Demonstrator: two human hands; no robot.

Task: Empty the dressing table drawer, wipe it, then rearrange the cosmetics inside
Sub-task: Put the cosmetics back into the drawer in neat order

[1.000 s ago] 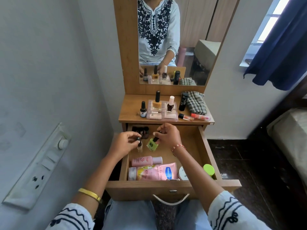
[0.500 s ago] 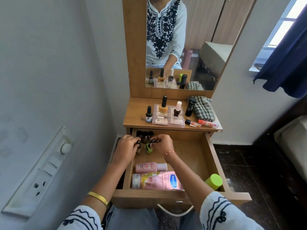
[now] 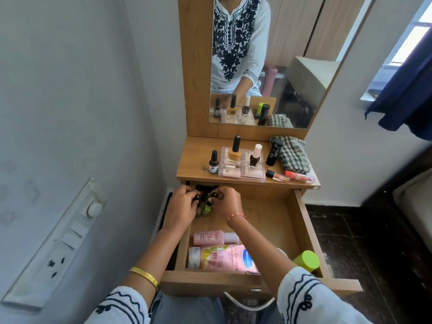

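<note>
Drawer [image 3: 301, 220] is pulled out toward the person, long axis front-to-back, front panel and handle nearest the camera. Both hands work at its back left corner, under the tabletop [image 3: 194, 160] lip. Left hand [image 3: 181, 208] has fingers curled round the black cap of a small bottle, body mostly hidden by the fingers. Right hand [image 3: 225, 202] pinches the black cap of a green nail polish [image 3: 207, 209], which stands upright, cap up, w/ its base at or near the drawer floor; can't tell if it touches. More dark caps sit behind the hands in shadow; count and type not readable.

Near the drawer front, a pink bottle [image 3: 209, 237] lies on its side, long axis left-right, pale cap pointing right. Just in front of it a pink lotion tube [image 3: 224, 258] also lies left-right, white cap at left, right end hidden under the right forearm. A lime-green lid [image 3: 306, 260] shows at the front right corner, its container partly hidden by the sleeve.

Middle and right of the drawer floor are bare wood, so there's open room there.

On the tabletop: small dark bottle [image 3: 213, 162], clear tray [image 3: 243, 167] w/ an orange polish [image 3: 234, 152] and a dark polish [image 3: 254, 157] upright in it, black tube [image 3: 274, 152] leaning against a checked cloth [image 3: 292, 155], and two lip tubes [image 3: 289, 176] lying near the right front edge.
</note>
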